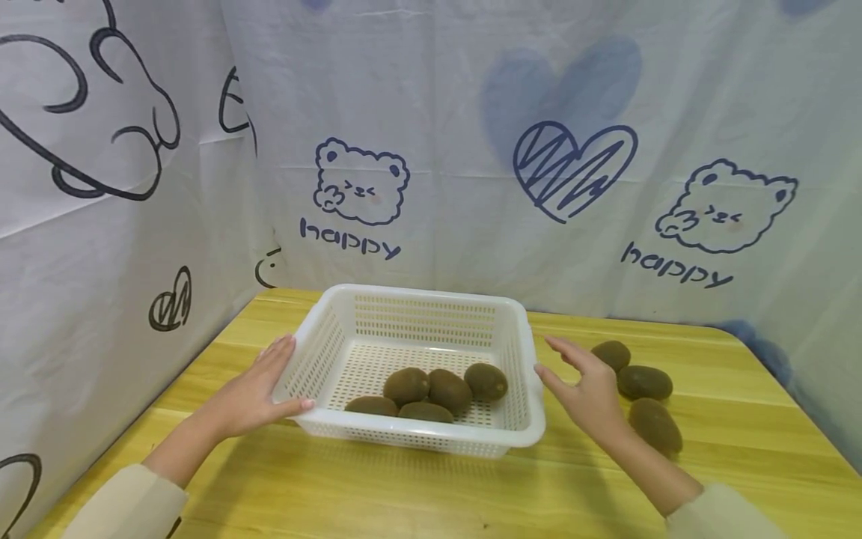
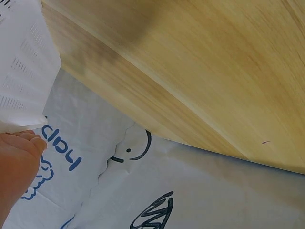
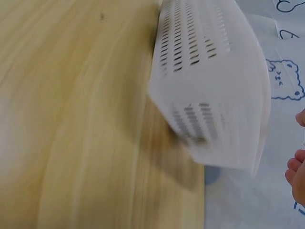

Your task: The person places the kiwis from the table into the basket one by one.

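Note:
A white perforated plastic basket point(image 1: 417, 430) sits at the middle of the table, with several brown kiwis point(image 1: 450, 391) gathered toward its front right inside. At its left side my left hand point(image 1: 252, 393) holds the rim, thumb over the front left corner and fingers along the outer edge. In the left wrist view, the fingers of that hand point(image 2: 21, 148) lie at the basket rim. My right hand point(image 1: 592, 393) is beside the right rim, fingers spread and holding nothing; whether its thumb touches the rim I cannot tell.
Three kiwis point(image 1: 644, 382) lie on the yellow wooden table point(image 1: 377, 494) to the right, partly behind the right hand. A white cloth point(image 1: 444, 247) with blue drawings hangs behind the table, and another stretch of cloth point(image 1: 135, 262) covers the left side.

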Demonstrator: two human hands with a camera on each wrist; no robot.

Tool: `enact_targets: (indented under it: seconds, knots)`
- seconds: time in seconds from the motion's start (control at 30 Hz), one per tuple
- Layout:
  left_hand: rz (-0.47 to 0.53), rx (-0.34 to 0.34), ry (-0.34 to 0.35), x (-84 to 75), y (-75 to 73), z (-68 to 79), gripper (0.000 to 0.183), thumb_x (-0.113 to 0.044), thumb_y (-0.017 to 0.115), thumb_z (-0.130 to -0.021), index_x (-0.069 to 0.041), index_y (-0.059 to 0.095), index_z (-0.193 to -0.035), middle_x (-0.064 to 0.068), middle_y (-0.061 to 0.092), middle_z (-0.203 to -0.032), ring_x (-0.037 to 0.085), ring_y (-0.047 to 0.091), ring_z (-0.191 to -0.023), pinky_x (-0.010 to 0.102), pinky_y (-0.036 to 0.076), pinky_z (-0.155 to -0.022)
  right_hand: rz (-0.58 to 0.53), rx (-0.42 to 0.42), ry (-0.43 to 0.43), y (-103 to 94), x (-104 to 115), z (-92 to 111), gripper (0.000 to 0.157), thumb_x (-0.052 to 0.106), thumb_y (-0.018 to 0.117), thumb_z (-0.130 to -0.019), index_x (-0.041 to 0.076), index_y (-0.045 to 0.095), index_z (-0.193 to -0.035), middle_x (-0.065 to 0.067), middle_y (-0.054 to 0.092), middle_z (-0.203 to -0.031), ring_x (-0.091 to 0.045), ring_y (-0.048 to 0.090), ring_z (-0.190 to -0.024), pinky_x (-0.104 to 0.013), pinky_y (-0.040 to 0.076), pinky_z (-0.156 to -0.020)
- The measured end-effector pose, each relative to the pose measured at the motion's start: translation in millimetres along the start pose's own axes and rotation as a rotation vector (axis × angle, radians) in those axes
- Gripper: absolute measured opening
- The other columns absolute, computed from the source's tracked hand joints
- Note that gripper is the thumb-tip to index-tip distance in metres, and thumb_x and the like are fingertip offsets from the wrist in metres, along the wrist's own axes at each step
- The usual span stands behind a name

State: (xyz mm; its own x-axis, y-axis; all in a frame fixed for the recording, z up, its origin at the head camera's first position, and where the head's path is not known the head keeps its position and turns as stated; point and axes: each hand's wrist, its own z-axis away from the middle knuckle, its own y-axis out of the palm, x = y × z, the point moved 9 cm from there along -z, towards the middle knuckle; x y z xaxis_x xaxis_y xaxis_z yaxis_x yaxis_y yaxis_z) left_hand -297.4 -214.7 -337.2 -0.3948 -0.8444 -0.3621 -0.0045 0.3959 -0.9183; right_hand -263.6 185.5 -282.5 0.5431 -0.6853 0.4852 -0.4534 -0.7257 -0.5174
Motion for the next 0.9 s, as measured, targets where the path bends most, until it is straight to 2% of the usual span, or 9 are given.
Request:
enact_targets:
  seconds: [0.3, 0.43, 0.5, 0.57, 0.63, 0.7, 0.73, 0.8, 0.9]
  knots:
    - [0.004, -0.006, 0.01, -1.2, -1.2, 1.0, 0.101, -0.051, 0.062, -0.079, 0.007, 0.014, -0.145, 0.028, 0.014, -0.152, 0.047, 0.015, -0.138, 0.063, 0.019, -0.109, 0.076, 0.025, 0.103, -18.1, -29, 24, 0.046, 0.01, 0.074, -0.076, -0.002, 0.06, -0.119, -0.022, 0.062, -0.118, -0.038, 0.061, -0.104, -0.046, 0.051, -0.083]
    - [0.001, -0.009, 0.014, -1.2, -0.9, 0.7, 0.1, -0.051, 0.062, -0.079, 0.008, 0.014, -0.145, 0.028, 0.014, -0.151, 0.047, 0.016, -0.138, 0.064, 0.02, -0.108, 0.123, 0.0, 0.135, -25.8, -43, 35, 0.048, 0.013, 0.075, -0.075, 0.001, 0.06, -0.119, -0.018, 0.063, -0.119, -0.034, 0.058, -0.107, -0.018, 0.047, -0.09]
    - [0.001, -0.007, 0.014, -1.2, -0.5, 0.5, 0.1, -0.051, 0.062, -0.08, 0.008, 0.014, -0.145, 0.028, 0.014, -0.151, 0.047, 0.016, -0.138, 0.064, 0.02, -0.108, 0.139, -0.019, 0.134, -29.5, -47, 39, 0.049, 0.013, 0.077, -0.074, 0.001, 0.061, -0.118, -0.017, 0.063, -0.119, -0.035, 0.057, -0.107, -0.002, 0.037, -0.091]
    - [0.001, -0.004, 0.011, -0.9, 0.0, 0.2, 0.1, -0.052, 0.062, -0.08, 0.008, 0.014, -0.145, 0.028, 0.014, -0.152, 0.047, 0.015, -0.138, 0.063, 0.02, -0.109, 0.149, -0.034, 0.122, -33.1, -50, 42, 0.049, 0.012, 0.077, -0.073, 0.0, 0.061, -0.118, -0.018, 0.062, -0.121, -0.036, 0.055, -0.107, 0.006, 0.028, -0.089]
    - [0.002, -0.003, 0.012, -0.9, 0.1, 0.6, 0.1, -0.052, 0.062, -0.08, 0.007, 0.014, -0.145, 0.028, 0.013, -0.152, 0.047, 0.015, -0.139, 0.063, 0.019, -0.109, 0.153, -0.049, 0.103, -36.6, -52, 44, 0.05, 0.01, 0.078, -0.071, -0.001, 0.061, -0.118, -0.019, 0.061, -0.122, -0.034, 0.054, -0.109, 0.009, 0.022, -0.087]
    - [0.001, -0.003, 0.01, -0.5, -0.1, 0.8, 0.101, -0.052, 0.062, -0.08, 0.007, 0.014, -0.145, 0.028, 0.013, -0.152, 0.047, 0.015, -0.139, 0.063, 0.019, -0.109, 0.141, -0.055, 0.088, -39.6, -54, 46, 0.051, 0.009, 0.078, -0.071, -0.002, 0.06, -0.118, -0.02, 0.059, -0.123, -0.023, 0.053, -0.114, 0.009, 0.023, -0.088]
    - [-0.001, -0.003, 0.011, -0.4, -0.4, 1.0, 0.1, -0.051, 0.062, -0.079, 0.007, 0.014, -0.145, 0.028, 0.014, -0.152, 0.047, 0.015, -0.138, 0.064, 0.019, -0.109, 0.136, -0.054, 0.087, -40.9, -55, 47, 0.052, 0.009, 0.078, -0.071, -0.003, 0.06, -0.118, -0.021, 0.058, -0.124, -0.023, 0.052, -0.115, 0.009, 0.023, -0.088]
    - [-0.005, -0.007, 0.015, -0.6, -1.0, 1.3, 0.1, -0.051, 0.062, -0.079, 0.007, 0.014, -0.145, 0.028, 0.014, -0.151, 0.047, 0.016, -0.138, 0.064, 0.02, -0.108, 0.125, -0.06, 0.076, -44.0, -58, 50, 0.053, 0.007, 0.078, -0.07, -0.004, 0.059, -0.118, -0.022, 0.058, -0.124, -0.009, 0.049, -0.119, 0.008, 0.024, -0.089]
    - [-0.009, -0.007, 0.017, -1.0, -1.7, 1.1, 0.1, -0.051, 0.062, -0.079, 0.007, 0.014, -0.145, 0.028, 0.014, -0.151, 0.047, 0.016, -0.138, 0.063, 0.021, -0.108, 0.132, -0.066, 0.087, -47.9, -63, 55, 0.054, 0.008, 0.078, -0.07, -0.005, 0.058, -0.119, -0.024, 0.056, -0.126, -0.016, 0.051, -0.118, 0.009, 0.023, -0.088]
